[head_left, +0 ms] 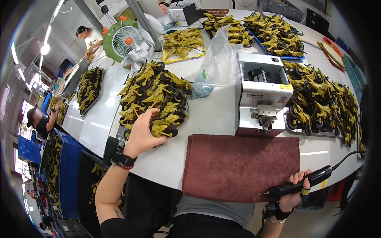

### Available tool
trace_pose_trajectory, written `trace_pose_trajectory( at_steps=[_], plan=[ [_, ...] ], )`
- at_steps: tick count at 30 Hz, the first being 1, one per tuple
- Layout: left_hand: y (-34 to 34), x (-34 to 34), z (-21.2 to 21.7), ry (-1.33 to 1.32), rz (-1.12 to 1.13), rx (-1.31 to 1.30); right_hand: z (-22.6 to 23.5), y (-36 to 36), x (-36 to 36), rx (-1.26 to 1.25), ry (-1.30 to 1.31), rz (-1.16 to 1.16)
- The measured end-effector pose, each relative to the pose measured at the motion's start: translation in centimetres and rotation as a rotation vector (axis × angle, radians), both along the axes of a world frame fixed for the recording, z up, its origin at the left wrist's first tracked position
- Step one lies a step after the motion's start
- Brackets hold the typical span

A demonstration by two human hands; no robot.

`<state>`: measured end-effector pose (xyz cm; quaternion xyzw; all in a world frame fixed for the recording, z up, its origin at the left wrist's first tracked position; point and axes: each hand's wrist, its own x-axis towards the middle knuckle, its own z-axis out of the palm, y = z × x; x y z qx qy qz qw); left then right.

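My left hand (143,133) reaches over the near edge of a heaped pile of yellow-green toy motorcycles (152,89) with black wheels. Its thumb and fingers are spread around one toy motorcycle (163,127) at the pile's near right edge; I see no firm grip on it. In my right hand (295,189), at the table's front edge, is a black corded electric screwdriver (299,183). Its thin bit points left, over the near right corner of a folded brown-red towel (242,166). Nothing but fabric shows on the towel.
Behind the towel stands a white-and-black screw feeder machine (262,95). Beside it are a clear plastic bag (218,59) with small bluish pieces and a tray of toy motorcycles (317,103). More trays fill the back. A green fan (125,39) stands back left; blue crates (71,174) lie left.
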<state>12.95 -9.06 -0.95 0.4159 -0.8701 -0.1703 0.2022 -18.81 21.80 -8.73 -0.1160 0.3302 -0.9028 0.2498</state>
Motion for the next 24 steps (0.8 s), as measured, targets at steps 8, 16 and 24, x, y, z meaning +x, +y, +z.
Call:
trace_pose_trajectory(
  at_steps=[8, 16, 24],
  plan=[
    [-1.5, -1.0, 2.5, -0.424, -0.038, 0.162, -0.2, 0.1, 0.0, -0.011, -0.012, -0.010],
    [-2.4, -0.5, 1.3, -0.387, -0.094, 0.022, 0.3, 0.0, 0.3, -0.052, 0.015, 0.037],
    [-2.8, -0.6, 2.9, -0.160, -0.025, 0.399, 0.4, 0.1, 0.3, -0.052, 0.007, 0.032]
  ],
)
